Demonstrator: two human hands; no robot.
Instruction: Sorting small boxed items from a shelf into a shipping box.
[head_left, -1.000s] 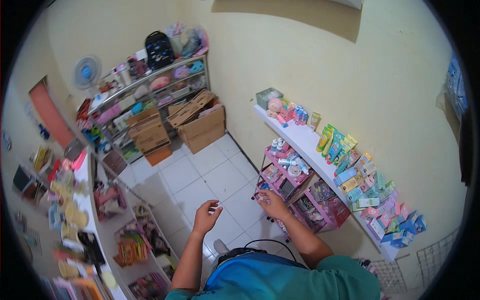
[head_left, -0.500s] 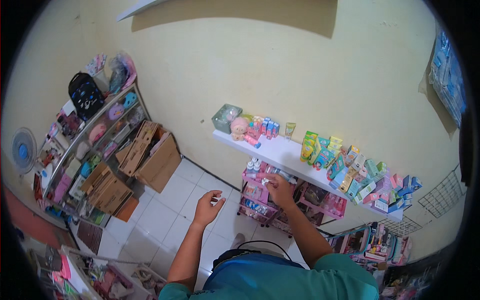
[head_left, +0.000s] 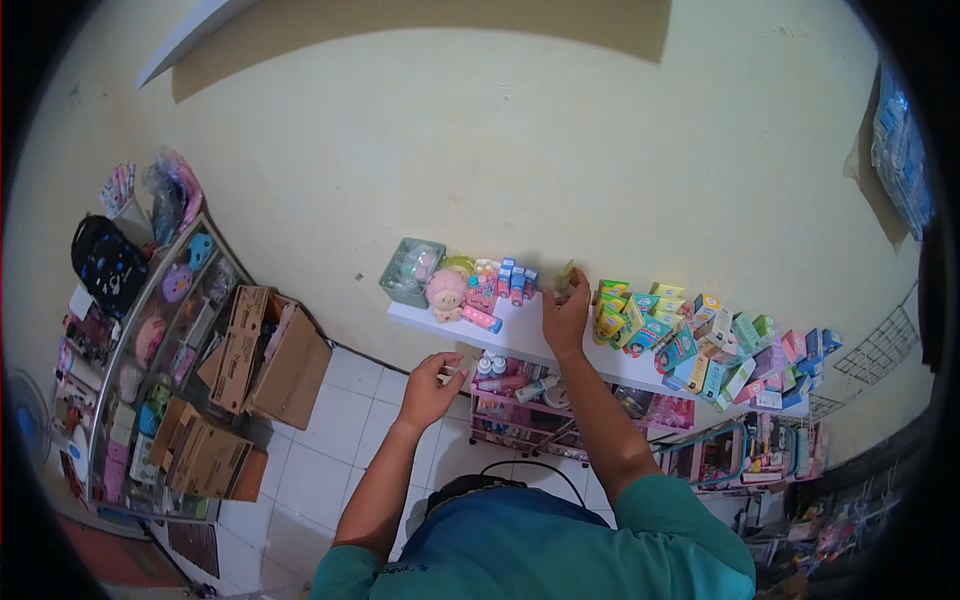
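Observation:
My right hand [head_left: 567,312] reaches over the white wall shelf [head_left: 525,338], its fingers closed around a small yellow-green tube [head_left: 567,268] near the wall. Only the tube's upper end shows; the fingers hide the rest. To the left of that hand are several small blue-and-pink boxes [head_left: 516,282], a pink plush doll [head_left: 446,291] and a pink tube [head_left: 481,319] lying down. On its right, green and yellow packs [head_left: 632,318] are crowded together. My left hand [head_left: 430,390] hovers below the shelf's front edge, fingers loosely curled, thumb apart, holding nothing.
A greenish clear bin [head_left: 412,270] occupies the shelf's left end; many small boxes [head_left: 740,350] fill its right part. Below stands a pink cart [head_left: 515,415] with bottles. Cardboard boxes [head_left: 290,370] and a glass case [head_left: 165,330] are at left. Another shelf [head_left: 195,38] juts out above.
My right hand has risen from in front of the cart to the shelf and taken hold of the standing tube. My left hand has shifted slightly right and up. The view has turned.

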